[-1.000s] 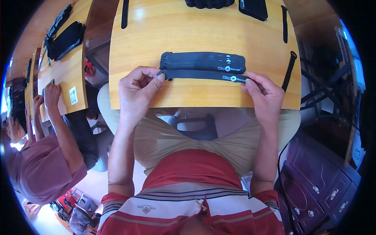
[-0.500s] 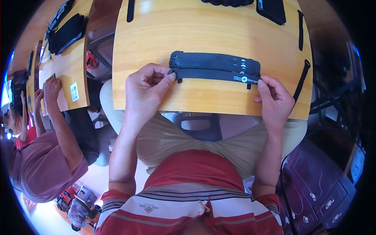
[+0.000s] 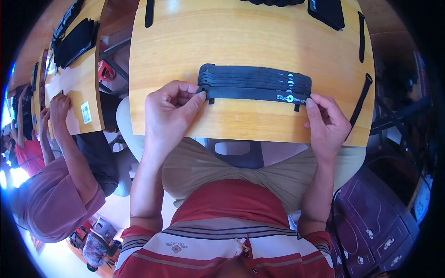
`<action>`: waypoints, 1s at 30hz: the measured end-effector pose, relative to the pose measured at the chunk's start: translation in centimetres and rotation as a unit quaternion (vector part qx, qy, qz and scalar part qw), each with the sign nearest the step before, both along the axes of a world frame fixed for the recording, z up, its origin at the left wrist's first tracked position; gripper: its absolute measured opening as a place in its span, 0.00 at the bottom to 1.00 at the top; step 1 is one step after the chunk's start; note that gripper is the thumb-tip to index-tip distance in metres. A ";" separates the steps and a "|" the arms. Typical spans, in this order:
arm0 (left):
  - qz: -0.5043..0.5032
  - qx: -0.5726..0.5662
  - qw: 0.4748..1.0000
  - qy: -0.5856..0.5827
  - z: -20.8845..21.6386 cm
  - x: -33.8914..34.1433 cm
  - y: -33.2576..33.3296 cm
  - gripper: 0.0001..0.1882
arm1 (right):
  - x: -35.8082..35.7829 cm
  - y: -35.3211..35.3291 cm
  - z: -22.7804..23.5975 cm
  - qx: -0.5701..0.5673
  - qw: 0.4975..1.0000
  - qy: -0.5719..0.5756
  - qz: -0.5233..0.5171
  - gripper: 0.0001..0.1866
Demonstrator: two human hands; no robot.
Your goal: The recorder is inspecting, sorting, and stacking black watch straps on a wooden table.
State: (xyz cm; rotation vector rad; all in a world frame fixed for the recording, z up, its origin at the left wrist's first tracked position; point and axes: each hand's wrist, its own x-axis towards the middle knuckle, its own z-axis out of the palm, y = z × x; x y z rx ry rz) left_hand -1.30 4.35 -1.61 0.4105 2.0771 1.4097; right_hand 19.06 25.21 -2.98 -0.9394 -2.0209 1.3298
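Observation:
A stack of several black straps (image 3: 250,75) lies crosswise near the table's front edge, fanned so their long edges show. Its nearest strap (image 3: 243,93) has pale printing toward the right end. My left hand (image 3: 170,110) pinches that strap's left end between thumb and fingertips. At the other end, my right hand (image 3: 327,124) has its thumb and forefinger closed on the strap's right tip. Two narrow black strips run under the stack; the end of one strip (image 3: 211,101) pokes out near my left fingers, and another strip end (image 3: 296,107) near the right.
Loose black strips lie along the table's right side, one strip (image 3: 359,106) near the corner and another strip (image 3: 362,37) farther back. A flat black pack (image 3: 327,14) is at the far right. On the left, a co-worker's hand (image 3: 59,109) rests at a neighbouring table (image 3: 76,85).
Both hands keep their pinch on the ends of the front strap. The table and stack appear slightly lower in the picture, and the straps behind look a little more evenly fanned.

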 end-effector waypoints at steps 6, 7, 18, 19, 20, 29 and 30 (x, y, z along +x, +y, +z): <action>0.005 -0.022 1.000 -0.006 -0.1 -0.1 0.0 0.05 | 0.0 0.2 -0.2 0.007 1.000 -0.003 0.003 0.07; 0.001 -0.020 1.000 -0.003 -0.1 -0.1 0.0 0.05 | 0.0 0.2 -0.2 0.007 1.000 -0.003 0.003 0.07; -0.007 0.002 1.000 0.003 -0.2 0.2 0.0 0.06 | 0.1 0.0 0.1 -0.014 1.000 -0.017 -0.011 0.06; -0.002 -0.003 1.000 -0.005 -0.2 0.1 0.0 0.06 | 0.1 0.0 -0.1 -0.010 1.000 -0.021 -0.015 0.06; 0.002 -0.008 1.000 -0.014 -0.1 0.1 -0.1 0.06 | 0.0 0.1 -0.4 0.007 1.000 -0.015 -0.014 0.06; -0.010 -0.006 1.000 -0.005 0.0 0.0 -0.1 0.06 | -0.1 0.2 -0.4 0.019 1.000 -0.010 -0.006 0.06; -0.009 -0.001 1.000 -0.007 0.0 0.0 -0.1 0.06 | -0.1 0.2 -0.3 0.020 1.000 -0.010 -0.007 0.06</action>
